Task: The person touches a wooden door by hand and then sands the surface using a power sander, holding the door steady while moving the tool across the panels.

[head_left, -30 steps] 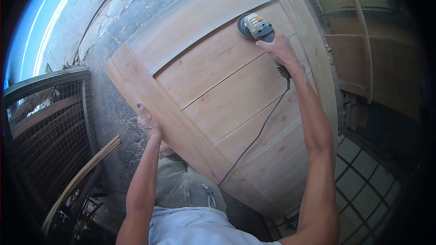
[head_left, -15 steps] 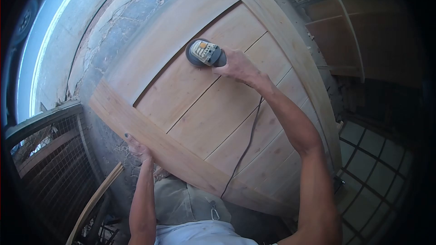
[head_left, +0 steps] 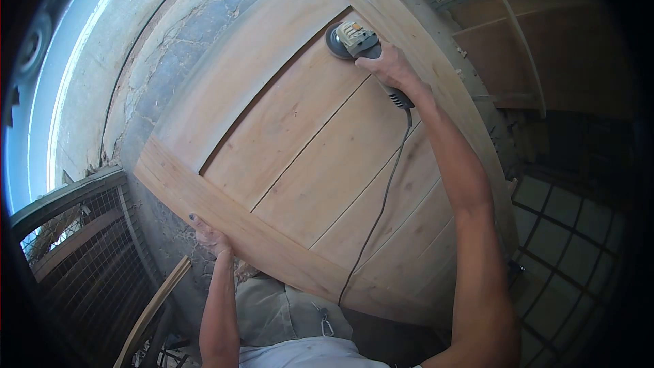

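Observation:
A large wooden panel door [head_left: 306, 143] with grooved boards inside a raised frame lies in front of me. My right hand [head_left: 393, 68] is wrapped round a corded sander [head_left: 355, 38], whose round pad rests on the boards near the far end of the recess. Its dark cord [head_left: 381, 211] trails over the door towards my body. My left hand [head_left: 210, 237] grips the door's near left edge, with the thumb at the edge and the other fingers mostly hidden beneath.
A wire mesh frame [head_left: 102, 232] stands at the left, with a thin wooden strip [head_left: 155, 305] near it. Cracked concrete floor [head_left: 177, 68] lies beyond the door. Tiled panelling [head_left: 562, 232] and brown boards [head_left: 565, 61] are at the right.
My right hand has moved the sander up and to the right along the boards, and the cord has shifted with it. My left hand remains at the door's edge.

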